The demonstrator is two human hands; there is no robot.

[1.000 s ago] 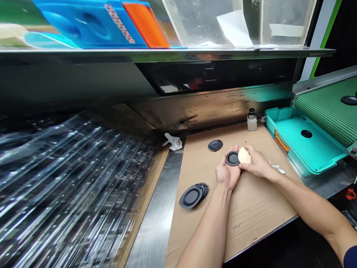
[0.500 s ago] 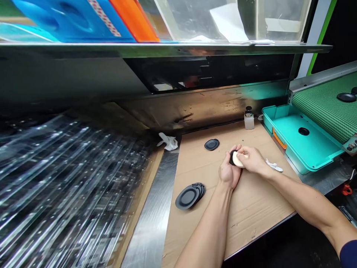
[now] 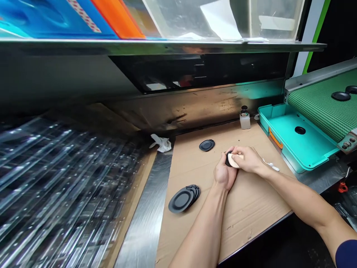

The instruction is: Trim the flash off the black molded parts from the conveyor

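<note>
Over a cardboard sheet [image 3: 256,208], my left hand [image 3: 224,174] is closed around a round black disc [image 3: 227,159], which is partly hidden by the fingers. My right hand [image 3: 249,159] pinches a cream-white pad [image 3: 233,160] and presses it against the disc's face. Left of my forearm lies a fanned stack of black discs [image 3: 181,200] on the cardboard. Further back rests a smaller group of black discs [image 3: 206,145]. A small whitish bottle with a dark top [image 3: 245,120] stands near the rear edge.
Trays of clear plastic [image 3: 55,186] are stacked at the left. A crumpled white glove [image 3: 161,143] lies behind the metal strip. At the right sit a turquoise bin [image 3: 312,149] with a black disc in it and a green conveyor belt [image 3: 315,100]. A metal shelf [image 3: 167,46] crosses overhead.
The whole view has shifted slightly, so things appear further left. Both hands keep their hold, with the pad still against the disc.
</note>
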